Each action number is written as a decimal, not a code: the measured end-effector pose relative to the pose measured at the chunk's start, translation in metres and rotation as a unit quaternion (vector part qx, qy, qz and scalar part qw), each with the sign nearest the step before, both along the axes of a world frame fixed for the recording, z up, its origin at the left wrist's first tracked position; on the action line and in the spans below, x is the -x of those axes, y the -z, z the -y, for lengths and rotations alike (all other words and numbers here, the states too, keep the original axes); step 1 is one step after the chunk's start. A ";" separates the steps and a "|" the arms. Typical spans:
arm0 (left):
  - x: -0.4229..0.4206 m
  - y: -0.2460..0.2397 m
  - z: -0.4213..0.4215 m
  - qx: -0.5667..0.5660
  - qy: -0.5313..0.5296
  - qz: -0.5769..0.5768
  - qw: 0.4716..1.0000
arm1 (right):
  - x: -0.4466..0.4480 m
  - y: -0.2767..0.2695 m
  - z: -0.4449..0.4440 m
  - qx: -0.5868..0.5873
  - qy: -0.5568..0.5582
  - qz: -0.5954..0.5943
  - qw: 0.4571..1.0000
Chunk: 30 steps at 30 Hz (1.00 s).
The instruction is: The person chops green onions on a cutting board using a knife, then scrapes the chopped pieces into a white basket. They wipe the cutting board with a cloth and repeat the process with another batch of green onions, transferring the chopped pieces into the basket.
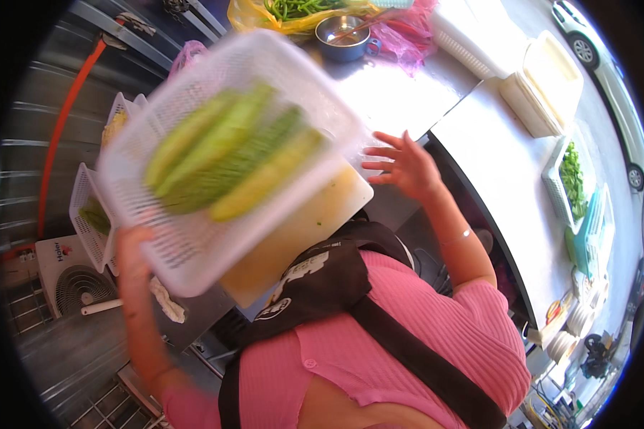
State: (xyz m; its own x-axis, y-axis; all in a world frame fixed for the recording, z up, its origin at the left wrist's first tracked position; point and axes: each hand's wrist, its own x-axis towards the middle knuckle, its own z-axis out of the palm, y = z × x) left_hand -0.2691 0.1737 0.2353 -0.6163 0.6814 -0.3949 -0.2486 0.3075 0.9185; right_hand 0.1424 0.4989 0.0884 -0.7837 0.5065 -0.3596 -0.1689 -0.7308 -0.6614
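My left hand [134, 246] grips the near left rim of a white perforated plastic basket [188, 263], which is tilted and blurred. Inside lie several long green, cucumber-like vegetables [236, 150]; the blur hides their exact kind. My right hand [405, 166] holds nothing; its fingers are spread just beyond the basket's right side. Below the basket, partly hidden by it, is a yellowish-stained cutting board [295, 236] with a small green scrap on it.
Behind stand a blue-sided metal pot [343, 40] and a yellow bag of green beans [300, 10]. A lidded cream container [542, 86] and a basket of leafy greens [571, 182] are rightward. More baskets [94, 214] and a white cloth [166, 300] are at left.
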 end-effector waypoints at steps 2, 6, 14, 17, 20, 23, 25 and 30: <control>-0.054 0.033 -0.070 0.028 0.086 -0.022 0.996 | -0.033 -0.004 -0.025 0.060 0.019 -0.016 0.998; -0.119 0.091 -0.181 -0.015 0.208 0.126 0.970 | -0.118 -0.010 -0.046 -0.151 0.007 0.272 0.950; -0.181 0.170 -0.266 -0.026 0.243 -0.191 0.951 | -0.190 0.009 -0.053 -0.143 0.238 0.307 0.910; -0.227 0.191 -0.210 -0.021 0.262 -0.309 0.914 | -0.193 0.048 -0.073 -0.130 0.285 0.296 0.902; -0.223 0.220 -0.149 0.056 0.223 -0.352 0.907 | -0.196 0.083 -0.091 -0.098 0.295 0.302 0.901; -0.153 0.244 -0.076 0.178 0.030 -0.503 0.845 | -0.190 0.093 -0.097 -0.066 0.311 0.342 0.884; -0.100 0.251 -0.025 0.330 0.031 -0.558 0.760 | -0.177 0.080 -0.100 -0.215 0.331 0.486 0.779; -0.047 0.264 0.054 0.454 0.083 -0.560 0.688 | -0.092 0.026 -0.064 -0.607 0.366 0.458 0.537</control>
State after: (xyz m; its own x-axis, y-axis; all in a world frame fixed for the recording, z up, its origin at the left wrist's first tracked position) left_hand -0.2216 0.1193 -0.0284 -0.8242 0.5646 -0.0445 0.5662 0.8199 -0.0845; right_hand 0.2348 0.5626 0.0628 0.0086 0.8556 0.5176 0.6848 0.3721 -0.6265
